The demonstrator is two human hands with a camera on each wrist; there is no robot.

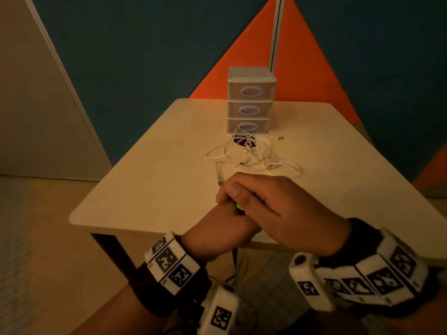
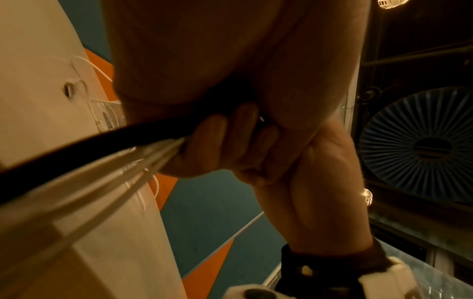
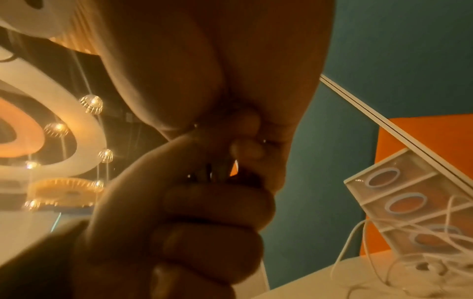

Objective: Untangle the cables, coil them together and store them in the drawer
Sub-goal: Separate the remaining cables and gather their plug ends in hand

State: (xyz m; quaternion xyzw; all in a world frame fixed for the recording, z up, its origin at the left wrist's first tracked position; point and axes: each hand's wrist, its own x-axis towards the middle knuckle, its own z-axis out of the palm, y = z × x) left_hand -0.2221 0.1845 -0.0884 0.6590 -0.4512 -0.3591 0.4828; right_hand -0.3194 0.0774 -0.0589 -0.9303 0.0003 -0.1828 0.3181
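Observation:
A tangle of white cables [image 1: 251, 155] lies on the table [image 1: 157, 177] in front of a small three-drawer unit [image 1: 250, 102], all drawers closed. Both hands meet over the table's front edge. My right hand [image 1: 242, 192] lies on top, its fingers curled over my left hand [image 1: 217, 230]. Together they grip a bundle of one black and several white cables [image 2: 102, 157]. From the hands the bundle hangs down past the table edge [image 1: 235, 259]. The right wrist view shows my left hand's fist [image 3: 204, 222] with cable ends [image 3: 217, 172] sticking out of it.
A purple round sticker [image 1: 245, 142] lies on the table under the tangle, just before the bottom drawer. A loose connector [image 1: 280, 138] points right. Teal and orange wall panels stand behind the table. The floor lies to the left.

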